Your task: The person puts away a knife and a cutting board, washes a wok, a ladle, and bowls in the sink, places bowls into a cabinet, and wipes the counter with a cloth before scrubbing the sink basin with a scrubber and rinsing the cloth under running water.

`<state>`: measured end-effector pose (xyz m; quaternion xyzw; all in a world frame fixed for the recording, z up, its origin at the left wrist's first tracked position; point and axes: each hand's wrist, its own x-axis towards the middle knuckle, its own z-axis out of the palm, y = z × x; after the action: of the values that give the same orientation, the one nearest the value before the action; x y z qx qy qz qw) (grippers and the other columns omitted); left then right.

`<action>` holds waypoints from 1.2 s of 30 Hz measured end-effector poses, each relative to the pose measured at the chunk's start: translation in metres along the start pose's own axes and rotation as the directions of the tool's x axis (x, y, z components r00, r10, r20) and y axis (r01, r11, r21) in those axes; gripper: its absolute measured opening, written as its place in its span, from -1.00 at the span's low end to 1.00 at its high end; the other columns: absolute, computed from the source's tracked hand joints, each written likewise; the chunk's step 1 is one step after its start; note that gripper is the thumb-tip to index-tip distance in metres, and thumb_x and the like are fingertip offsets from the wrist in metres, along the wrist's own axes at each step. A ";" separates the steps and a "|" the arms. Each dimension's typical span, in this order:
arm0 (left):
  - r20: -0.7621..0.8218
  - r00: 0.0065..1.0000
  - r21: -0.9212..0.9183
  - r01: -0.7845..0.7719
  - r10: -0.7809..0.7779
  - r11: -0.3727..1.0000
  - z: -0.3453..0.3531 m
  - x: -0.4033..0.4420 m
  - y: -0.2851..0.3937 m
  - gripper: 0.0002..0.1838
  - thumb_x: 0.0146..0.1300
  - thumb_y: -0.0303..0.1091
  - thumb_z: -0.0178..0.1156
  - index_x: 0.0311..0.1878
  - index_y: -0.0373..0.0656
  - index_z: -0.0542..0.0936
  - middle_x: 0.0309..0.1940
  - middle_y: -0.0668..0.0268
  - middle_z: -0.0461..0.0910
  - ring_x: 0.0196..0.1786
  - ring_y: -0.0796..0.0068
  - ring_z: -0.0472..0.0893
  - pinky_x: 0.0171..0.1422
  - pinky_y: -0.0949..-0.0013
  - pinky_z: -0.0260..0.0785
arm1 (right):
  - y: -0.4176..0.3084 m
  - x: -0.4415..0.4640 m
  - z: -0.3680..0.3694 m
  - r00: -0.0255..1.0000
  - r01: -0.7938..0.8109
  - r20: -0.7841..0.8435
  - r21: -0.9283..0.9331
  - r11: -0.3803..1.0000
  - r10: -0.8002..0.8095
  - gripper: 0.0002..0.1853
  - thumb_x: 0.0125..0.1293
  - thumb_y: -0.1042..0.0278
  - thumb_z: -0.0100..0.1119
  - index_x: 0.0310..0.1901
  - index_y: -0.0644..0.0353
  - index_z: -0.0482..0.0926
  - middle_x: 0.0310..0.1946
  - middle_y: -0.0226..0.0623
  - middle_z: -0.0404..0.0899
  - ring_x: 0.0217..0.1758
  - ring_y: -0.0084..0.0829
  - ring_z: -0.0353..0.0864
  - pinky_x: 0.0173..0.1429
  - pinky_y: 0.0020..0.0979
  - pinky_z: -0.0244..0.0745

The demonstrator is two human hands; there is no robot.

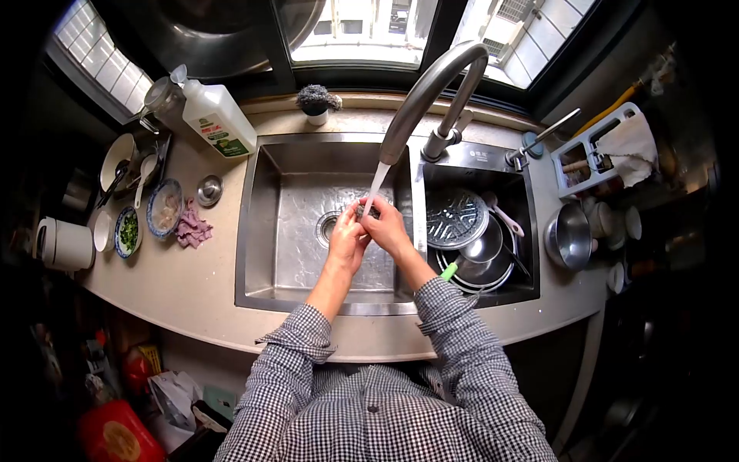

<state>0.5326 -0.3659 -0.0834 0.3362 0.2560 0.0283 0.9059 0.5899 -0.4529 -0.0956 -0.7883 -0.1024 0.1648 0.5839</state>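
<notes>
Under the running faucet, my left hand and my right hand meet over the left sink basin. Between their fingers is a small, dark, rough-looking lump, mostly covered by the fingers; its kind cannot be made out. Water streams straight onto it. My left hand cups it from the left and below, while the fingers of my right hand close on it from the right. Just left of my hands, the round drain shows in the wet basin floor.
The right basin holds a ridged metal lid, a pink-handled utensil and stacked bowls. On the left counter are a white jug, small dishes, a purple cloth and a drain plug. A steel bowl stands right.
</notes>
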 end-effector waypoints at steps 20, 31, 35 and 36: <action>-0.167 0.953 -0.429 0.162 -0.254 0.889 -0.034 0.024 -0.070 -0.75 0.25 -0.40 0.00 -0.06 -0.35 0.38 -0.13 0.03 0.46 -0.02 0.14 0.48 0.09 0.15 0.40 | 0.056 -0.107 -0.086 0.832 0.541 0.302 -0.626 0.561 -0.465 -0.52 -0.01 0.65 -0.01 0.04 0.21 0.45 0.06 0.01 0.36 0.22 0.14 0.24 0.27 0.01 0.17; -0.242 0.952 -0.014 0.190 -0.187 0.982 -0.053 0.006 -0.022 -0.68 0.23 -0.31 0.05 0.04 -0.15 0.40 -0.11 0.23 0.47 -0.10 0.29 0.50 -0.01 0.20 0.36 | 0.010 0.000 0.014 0.867 0.489 0.162 -0.455 0.744 -0.471 -0.63 -0.06 0.60 0.05 -0.13 0.18 0.54 -0.27 -0.10 0.51 -0.18 -0.11 0.47 -0.10 -0.28 0.41; -0.249 0.958 0.527 0.012 0.141 0.850 -0.095 -0.034 0.039 -0.62 0.19 -0.33 0.09 0.09 -0.17 0.42 -0.13 0.31 0.51 -0.11 0.46 0.49 -0.14 0.38 0.37 | 0.051 0.001 0.080 0.997 0.009 -0.076 0.046 0.999 -0.006 -0.65 0.01 0.50 0.02 -0.09 0.27 0.50 -0.30 -0.22 0.55 -0.29 -0.42 0.52 -0.22 -0.42 0.43; -0.130 0.914 0.749 -0.164 0.385 0.642 -0.118 -0.043 0.048 -0.63 0.16 -0.40 0.09 0.06 -0.22 0.43 -0.21 0.28 0.54 -0.17 0.39 0.52 -0.16 0.37 0.39 | 0.054 0.000 0.094 0.988 -0.098 -0.113 0.029 0.995 0.101 -0.64 0.00 0.45 0.03 -0.09 0.26 0.51 -0.24 -0.19 0.56 -0.18 -0.40 0.54 -0.11 -0.39 0.43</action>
<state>0.4446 -0.2687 -0.1104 0.6933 0.3157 0.1103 0.6384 0.5524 -0.3858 -0.1718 -0.7937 -0.0274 0.1495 0.5890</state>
